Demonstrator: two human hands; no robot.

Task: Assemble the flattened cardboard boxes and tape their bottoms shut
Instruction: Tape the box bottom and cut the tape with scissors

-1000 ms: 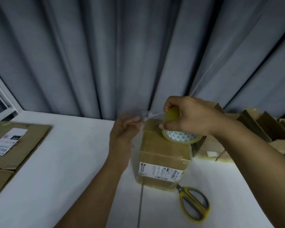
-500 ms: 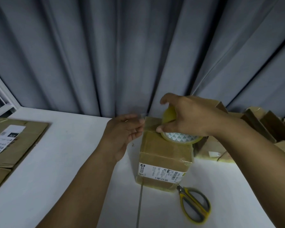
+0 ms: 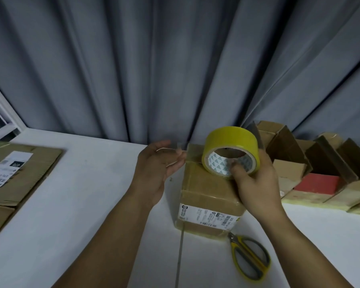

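Risk centres on the first pull. Whether any tape is yet stuck down at the far edge cannot be told. If the left hand [image 3: 154, 169] eases off, a tug on the tape roll [image 3: 231, 140] may lift the end or run the strip crooked off the seam.

The box [image 3: 208, 190] stands on the bench [image 3: 87, 204] directly under the roll. The left fingers [image 3: 175, 163] lie loose and nearly straight against its upper left edge, gripping nothing. The right hand [image 3: 256, 183] grips the roll, thumb inside the core. Scissors [image 3: 249, 258] lie below the right wrist.

Half a second ago the roll lay flat under the right palm; now it is tipped on edge, core showing.
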